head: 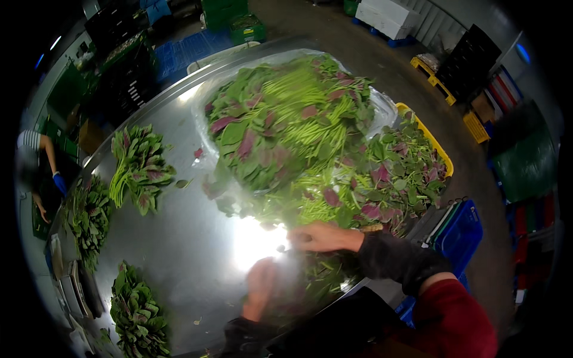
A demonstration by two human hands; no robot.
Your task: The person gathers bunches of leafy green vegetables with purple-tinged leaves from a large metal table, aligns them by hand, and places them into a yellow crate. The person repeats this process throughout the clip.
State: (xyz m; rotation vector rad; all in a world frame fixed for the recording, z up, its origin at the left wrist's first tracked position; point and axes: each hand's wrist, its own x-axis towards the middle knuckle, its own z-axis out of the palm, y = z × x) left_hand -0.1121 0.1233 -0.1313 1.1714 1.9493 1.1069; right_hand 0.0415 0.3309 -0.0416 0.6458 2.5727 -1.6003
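Observation:
My right hand (320, 237) is over the near part of a steel table (192, 255), its fingers bent beside a bright glare. Below and left of it is my left hand (261, 277), blurred by motion. Glare and blur hide whether either hand holds anything. Loose leaves and stems (324, 275) lie beneath my right forearm. Just beyond my hands spreads a heap of cut green stems and purple-green leaves (331, 197), which look like red amaranth. Behind it, a large pile of the same greens (291, 112) rests on a clear plastic sheet (382, 109).
Bunched greens lie at the left: one bunch (141, 168) farther back, another (89, 219) along the edge, a third (136, 308) nearer. A yellow crate (436, 143) with leaves and a blue crate (461, 232) flank the table's right. Across the left edge stands a person with a blue glove (59, 182).

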